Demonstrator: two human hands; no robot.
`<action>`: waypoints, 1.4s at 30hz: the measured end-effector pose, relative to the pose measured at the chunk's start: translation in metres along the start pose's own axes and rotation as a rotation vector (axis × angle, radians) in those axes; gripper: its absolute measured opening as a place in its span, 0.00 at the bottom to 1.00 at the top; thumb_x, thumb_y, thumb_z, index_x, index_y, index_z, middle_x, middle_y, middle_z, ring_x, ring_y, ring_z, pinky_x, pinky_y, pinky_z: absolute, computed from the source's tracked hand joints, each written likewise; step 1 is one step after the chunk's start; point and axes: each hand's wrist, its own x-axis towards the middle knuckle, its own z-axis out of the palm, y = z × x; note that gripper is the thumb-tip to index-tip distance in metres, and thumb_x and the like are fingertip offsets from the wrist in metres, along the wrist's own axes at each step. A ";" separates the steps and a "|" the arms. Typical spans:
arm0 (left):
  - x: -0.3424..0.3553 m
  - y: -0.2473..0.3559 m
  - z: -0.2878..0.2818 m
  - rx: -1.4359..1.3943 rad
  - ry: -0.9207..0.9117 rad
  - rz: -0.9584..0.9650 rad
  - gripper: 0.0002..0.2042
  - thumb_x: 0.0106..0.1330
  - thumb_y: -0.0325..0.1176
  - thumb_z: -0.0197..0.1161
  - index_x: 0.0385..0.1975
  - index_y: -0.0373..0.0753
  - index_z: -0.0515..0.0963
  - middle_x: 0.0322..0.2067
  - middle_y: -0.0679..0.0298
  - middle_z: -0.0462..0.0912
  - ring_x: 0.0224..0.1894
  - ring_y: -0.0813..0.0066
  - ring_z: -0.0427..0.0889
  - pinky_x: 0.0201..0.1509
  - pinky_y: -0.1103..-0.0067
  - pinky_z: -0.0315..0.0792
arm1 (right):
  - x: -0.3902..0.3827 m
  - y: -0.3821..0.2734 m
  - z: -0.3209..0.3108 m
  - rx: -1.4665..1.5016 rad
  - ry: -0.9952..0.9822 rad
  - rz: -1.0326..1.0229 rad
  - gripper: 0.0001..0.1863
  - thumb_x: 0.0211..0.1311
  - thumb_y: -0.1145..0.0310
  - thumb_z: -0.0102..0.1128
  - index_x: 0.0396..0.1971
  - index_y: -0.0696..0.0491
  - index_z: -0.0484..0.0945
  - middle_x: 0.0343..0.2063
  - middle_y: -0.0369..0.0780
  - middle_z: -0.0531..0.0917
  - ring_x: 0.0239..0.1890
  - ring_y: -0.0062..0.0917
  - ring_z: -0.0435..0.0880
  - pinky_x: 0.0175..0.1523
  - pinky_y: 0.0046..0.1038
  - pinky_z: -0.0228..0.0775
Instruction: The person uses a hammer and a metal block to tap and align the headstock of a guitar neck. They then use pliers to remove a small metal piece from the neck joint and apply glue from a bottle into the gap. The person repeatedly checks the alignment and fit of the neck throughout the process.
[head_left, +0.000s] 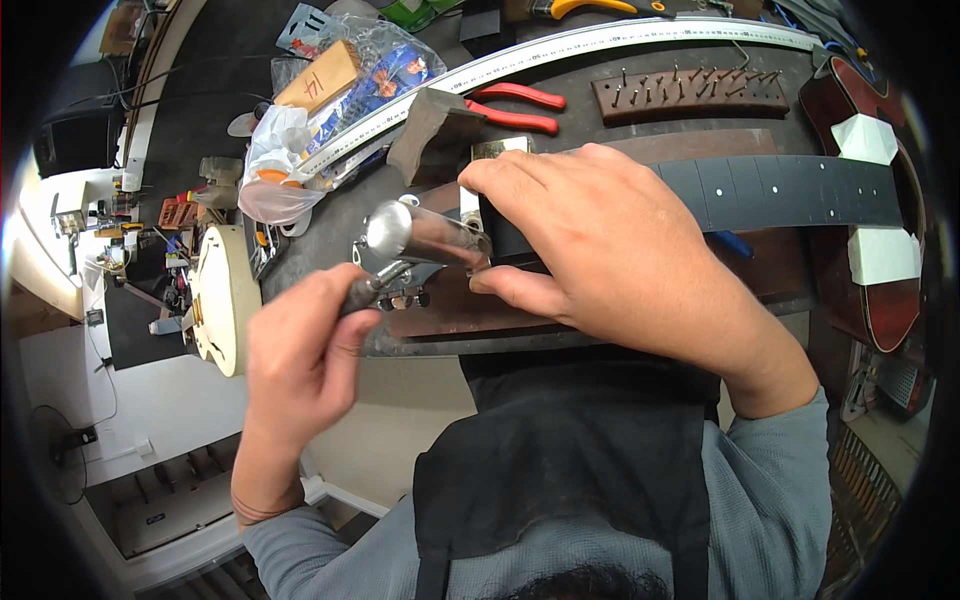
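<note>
My left hand (310,350) is closed round the dark handle of a tool with a shiny cylindrical metal head (420,235), held over the guitar's headstock end beside metal tuning pegs (408,300). My right hand (600,250) grips the near end of the black fretboard (790,185), thumb below and fingers over the top, right beside the metal head; what lies under its palm is hidden. The guitar's dark red body (880,320) is at the right, with white pads (880,255) by the fretboard. A brown board (700,145) lies beneath the neck.
A long steel ruler (560,50), red-handled pliers (510,120), a dark block (430,140), a pin-studded wooden rack (690,95) and bagged items (300,150) crowd the bench's back. A cream guitar body (220,300) stands left. A blue-handled tool (732,243) lies below the fretboard.
</note>
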 end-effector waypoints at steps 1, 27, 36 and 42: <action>0.002 0.006 -0.007 -0.056 -0.012 -0.112 0.13 0.76 0.30 0.68 0.52 0.27 0.82 0.36 0.56 0.86 0.32 0.69 0.82 0.39 0.77 0.74 | 0.000 0.000 -0.001 -0.003 -0.008 0.009 0.31 0.64 0.54 0.76 0.61 0.54 0.75 0.49 0.42 0.86 0.51 0.40 0.87 0.55 0.40 0.76; 0.000 0.009 -0.003 -0.150 0.032 -0.171 0.10 0.74 0.25 0.69 0.50 0.28 0.82 0.31 0.56 0.84 0.27 0.66 0.80 0.33 0.75 0.73 | 0.000 0.000 0.001 0.000 0.012 -0.006 0.32 0.62 0.54 0.76 0.61 0.53 0.76 0.49 0.42 0.86 0.50 0.40 0.87 0.55 0.40 0.76; -0.013 0.016 -0.047 -0.833 0.642 -0.057 0.21 0.84 0.48 0.60 0.59 0.34 0.76 0.28 0.68 0.75 0.22 0.80 0.67 0.27 0.78 0.65 | 0.003 -0.002 0.003 -0.004 -0.005 -0.016 0.32 0.63 0.54 0.76 0.61 0.54 0.76 0.49 0.42 0.86 0.50 0.39 0.87 0.55 0.39 0.76; 0.004 0.012 0.005 -0.037 -0.015 -0.040 0.14 0.72 0.25 0.70 0.54 0.29 0.81 0.34 0.56 0.84 0.31 0.67 0.85 0.36 0.72 0.77 | -0.001 0.002 -0.001 -0.020 -0.038 0.005 0.31 0.63 0.55 0.76 0.60 0.54 0.76 0.51 0.42 0.87 0.51 0.39 0.87 0.56 0.38 0.75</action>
